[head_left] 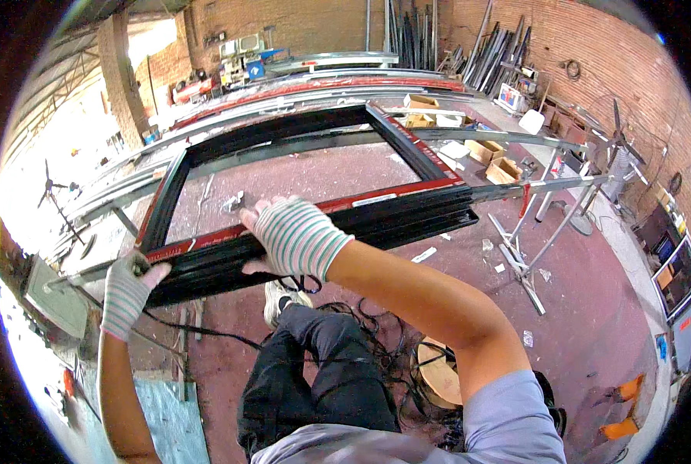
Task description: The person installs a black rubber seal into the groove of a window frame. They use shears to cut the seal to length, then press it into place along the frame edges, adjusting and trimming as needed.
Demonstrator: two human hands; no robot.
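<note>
A black rectangular window frame (pixel 337 224) with red strips along its faces lies across metal rails in front of me. My left hand (pixel 129 290), in a striped knit glove, is closed at the frame's near left corner, its thumb against the black side. My right hand (pixel 299 236), gloved alike, wraps over the near bar, with fingers on the upper red face and thumb below. A thin black strip (pixel 214 334) runs from beside the left hand down toward my legs. Whether the left fingers also pinch this strip is hidden.
Metal support rails (pixel 531 188) extend right past the frame. Tangled black strip (pixel 376 340) and a round wooden stool-like piece (pixel 438 375) are by my legs. Cardboard boxes (pixel 504 170) and a standing fan (pixel 617 147) are at the right; long profiles (pixel 500 58) lean on the brick wall.
</note>
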